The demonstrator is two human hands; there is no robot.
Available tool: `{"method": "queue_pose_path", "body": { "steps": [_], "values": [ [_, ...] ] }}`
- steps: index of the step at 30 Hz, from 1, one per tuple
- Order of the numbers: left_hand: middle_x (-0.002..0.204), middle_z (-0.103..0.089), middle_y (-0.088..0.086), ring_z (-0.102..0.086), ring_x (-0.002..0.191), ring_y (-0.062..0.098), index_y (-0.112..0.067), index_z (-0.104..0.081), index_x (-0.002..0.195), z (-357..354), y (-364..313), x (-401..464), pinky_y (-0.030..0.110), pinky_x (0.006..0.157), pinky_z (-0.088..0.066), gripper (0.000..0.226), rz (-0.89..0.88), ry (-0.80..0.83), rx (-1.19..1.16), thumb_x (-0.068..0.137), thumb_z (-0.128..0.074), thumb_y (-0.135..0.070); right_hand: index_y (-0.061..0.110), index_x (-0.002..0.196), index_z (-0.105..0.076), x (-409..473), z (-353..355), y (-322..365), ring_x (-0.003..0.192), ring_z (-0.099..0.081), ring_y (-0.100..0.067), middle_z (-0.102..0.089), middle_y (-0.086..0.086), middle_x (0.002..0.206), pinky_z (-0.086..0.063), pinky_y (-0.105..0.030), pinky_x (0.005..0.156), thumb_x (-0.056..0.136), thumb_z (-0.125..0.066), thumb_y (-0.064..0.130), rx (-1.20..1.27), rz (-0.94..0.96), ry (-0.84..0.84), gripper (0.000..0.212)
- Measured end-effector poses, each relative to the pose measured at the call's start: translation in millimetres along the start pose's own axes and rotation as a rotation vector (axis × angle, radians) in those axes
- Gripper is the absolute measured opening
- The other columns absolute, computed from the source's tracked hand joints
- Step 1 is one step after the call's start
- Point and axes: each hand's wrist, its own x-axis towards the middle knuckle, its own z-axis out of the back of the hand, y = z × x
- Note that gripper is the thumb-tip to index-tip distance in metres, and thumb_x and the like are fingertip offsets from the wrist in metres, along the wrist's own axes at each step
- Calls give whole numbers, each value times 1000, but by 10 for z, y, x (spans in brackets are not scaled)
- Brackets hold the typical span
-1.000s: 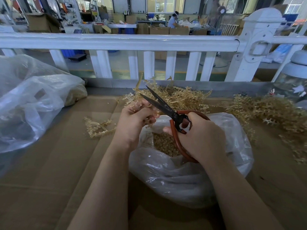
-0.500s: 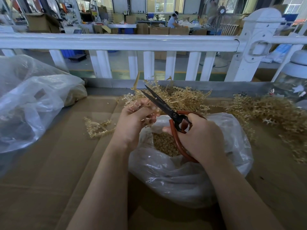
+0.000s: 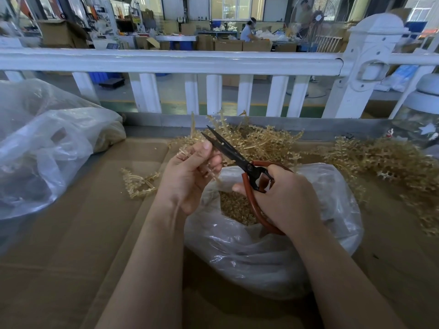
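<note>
Left hand [image 3: 187,176]: fingers and thumb are curled tight on a thin tan plastic twig [image 3: 212,174]. It is held up in the air, just left of the blades.
Plastic twig: it pokes out of the left hand above and below. Its low end hangs over the open mouth of the bag.
Right hand [image 3: 285,198]: clamped round the red handles of the scissors [image 3: 228,148], with fingers through the loops.
Scissors: the black blades lie close together. They point up and to the left, and their tip is beside the left thumb.
Clear plastic bag [image 3: 261,257]: it sits on the surface right under both hands, with its mouth open.
Little bits [image 3: 235,207]: a heap of small tan pieces lies inside the bag.
Twig pile [image 3: 266,141]: many more tan twigs lie in a tangle behind the hands. More spread out to the right [image 3: 380,160].
Loose twig [image 3: 140,184]: one lies alone on the surface, left of the left hand.
Surface [image 3: 71,233]: brown cardboard covers it.
Big bag [image 3: 47,148]: a crumpled clear bag sits far left.
White fence [image 3: 166,60]: it runs along the back edge.
</note>
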Motion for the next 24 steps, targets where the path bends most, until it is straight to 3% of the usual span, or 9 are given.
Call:
{"method": "queue_pose_path", "body": {
  "steps": [9,12,16,22,24],
  "values": [
    [72,-70,3,-63,64,11,-10,-68,81,7,23,24,21,66,-56,9,-1,-78,-6,74,-72,-14,20,66,-55,5,-15,-9,54,-55,-3,-58,13,59,-46,-20,51,71,-47,87,6,-9,12,67],
    [70,-70,4,-64,63,12,-9,-69,79,13,32,28,22,66,-55,9,-12,-115,28,72,-73,-14,23,67,-53,-5,4,5,51,-46,1,-50,17,56,-33,-14,47,70,-39,90,-35,0,-6,68],
    [68,-68,7,-64,62,14,-3,-68,83,-9,55,27,24,65,-54,3,-21,-156,124,85,-66,-5,26,82,-60,-7,21,10,59,-50,-3,-58,16,66,-35,-14,50,74,-40,89,-68,23,-6,67],
    [70,-66,4,-60,67,13,2,-61,103,-14,57,7,22,66,-52,14,-46,-89,198,89,-62,1,31,85,-57,-8,23,27,65,-47,-2,-53,21,72,-30,-12,53,67,-27,94,-59,-23,13,73],
    [69,-64,2,-58,66,12,2,-61,95,-19,46,0,22,66,-51,6,-47,-68,219,89,-61,1,31,85,-56,-6,23,18,66,-47,-2,-52,21,73,-29,-12,53,66,-26,95,-56,-31,18,73]
  ]
}}
